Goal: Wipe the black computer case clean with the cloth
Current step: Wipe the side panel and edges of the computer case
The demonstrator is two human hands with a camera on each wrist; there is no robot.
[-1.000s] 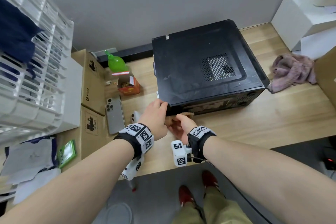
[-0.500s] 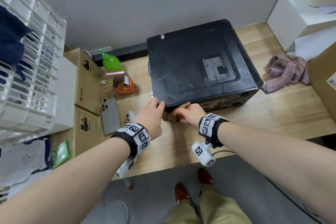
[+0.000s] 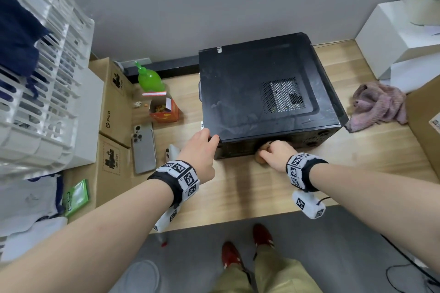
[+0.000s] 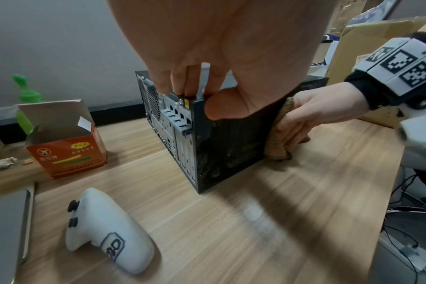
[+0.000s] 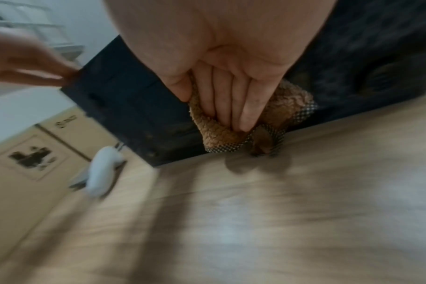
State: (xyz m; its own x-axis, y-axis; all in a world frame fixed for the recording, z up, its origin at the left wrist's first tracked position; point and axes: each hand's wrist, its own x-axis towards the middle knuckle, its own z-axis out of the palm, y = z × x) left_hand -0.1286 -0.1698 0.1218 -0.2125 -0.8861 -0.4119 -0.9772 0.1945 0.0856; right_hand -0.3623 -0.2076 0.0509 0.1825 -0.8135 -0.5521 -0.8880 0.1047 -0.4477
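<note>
Near the desk's (image 3: 273,188) front edge lies one black case (image 3: 262,93); left hand (image 3: 200,152) pinches its near-left corner, right hand (image 3: 276,153) presses one brown cloth (image 4: 277,138) flat-fingered against its front face. One pink rag (image 3: 378,104) rests near the right edge.

Light wood-grain desk (image 3: 250,188) against a grey wall. On it: black computer case (image 3: 264,93) lying on its side, mid-desk; brown cloth (image 4: 277,138) at case's near face, touching desk. L of case: open orange carton (image 3: 164,112), green bottle (image 3: 150,78) behind it, phone (image 3: 144,147) face down, white controller (image 4: 105,230). R: crumpled pink cloth (image 3: 378,104).
</note>
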